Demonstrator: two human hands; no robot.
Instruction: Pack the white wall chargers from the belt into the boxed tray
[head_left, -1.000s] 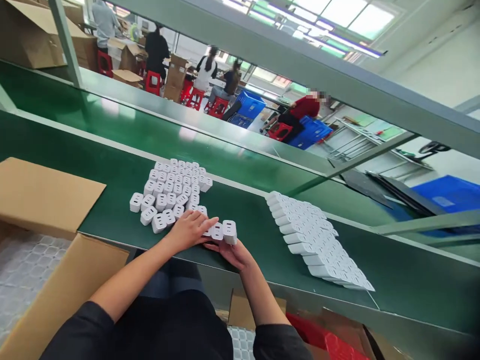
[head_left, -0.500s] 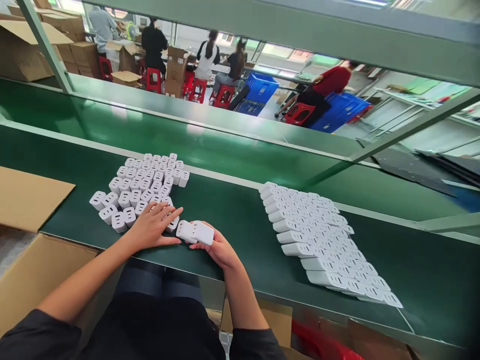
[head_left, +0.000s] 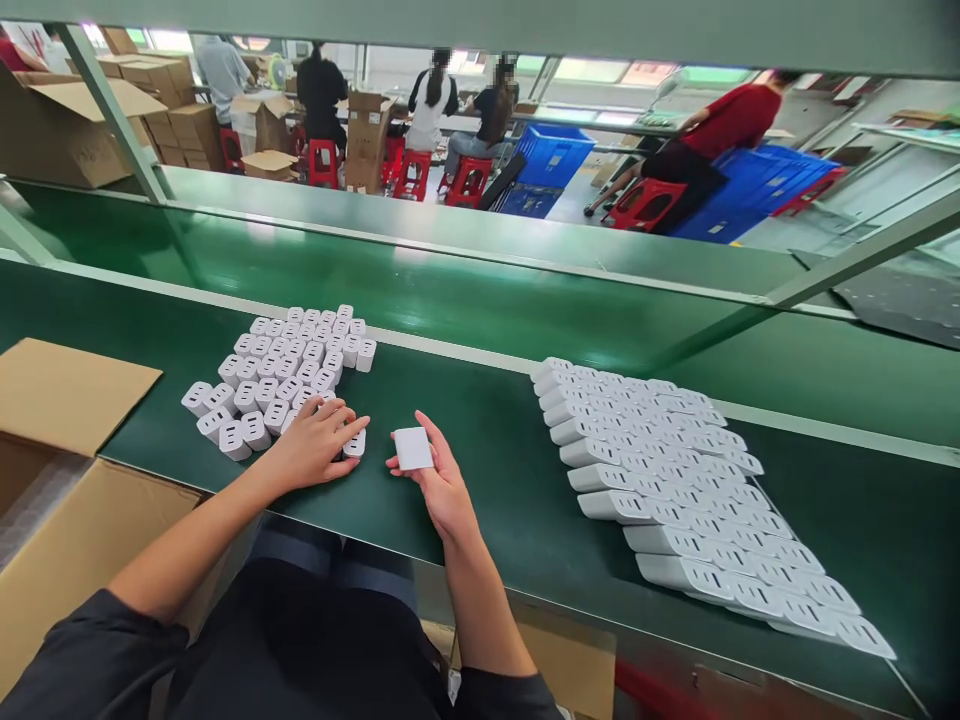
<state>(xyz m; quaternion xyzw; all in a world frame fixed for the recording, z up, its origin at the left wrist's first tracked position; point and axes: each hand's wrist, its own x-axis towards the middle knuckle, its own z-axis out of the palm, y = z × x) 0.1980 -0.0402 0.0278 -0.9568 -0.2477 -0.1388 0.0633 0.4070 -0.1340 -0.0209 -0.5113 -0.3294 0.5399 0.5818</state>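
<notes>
My right hand point(head_left: 442, 480) holds a white charger block point(head_left: 413, 449) on its fingers, its plain square face turned up; the thumb stands up beside it. My left hand point(head_left: 319, 440) lies over the near right corner of a loose cluster of white charger blocks point(head_left: 277, 365), fingers spread and touching their tops. A charger block point(head_left: 355, 443) shows between its thumb and index finger. The blocks in the cluster stand upright with dark slots on top. Some are hidden under the left hand.
Tight slanted rows of similar charger blocks point(head_left: 667, 480) stand on the dark green bench point(head_left: 480, 420) at right. Open cardboard boxes point(head_left: 97, 540) sit at the left edge. A metal post point(head_left: 112, 120) and sloping brace frame the bench. Several people sit beyond, near blue crates point(head_left: 555, 155).
My right hand has drawn slightly right, apart from my left hand. Two white blocks showed by the right hand before; one shows now. The left hand stays over the cluster. The view has shifted.
</notes>
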